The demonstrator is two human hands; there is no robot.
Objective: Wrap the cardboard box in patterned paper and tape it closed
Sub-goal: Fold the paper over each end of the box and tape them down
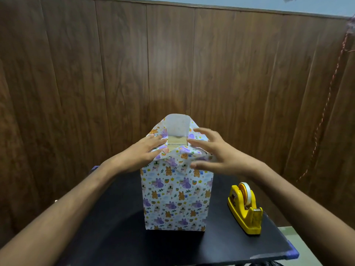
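Note:
A tall cardboard box stands upright on the black table (115,237), wrapped round its sides in white patterned paper (175,198) with purple and orange animals. At the top a small strip of bare cardboard (177,141) shows between the folded flaps, and the far flap (177,125) stands up with its white underside showing. My left hand (146,152) presses the left flap down with straight fingers. Over the right flap my right hand (215,150) is spread with fingers relaxed; it looks blurred, and I cannot tell whether it touches the paper.
A yellow tape dispenser (245,208) with a roll of tape stands on the table to the right of the box. A dark wood-panelled wall (172,64) rises just behind the table. A reddish cord (326,104) hangs at the right.

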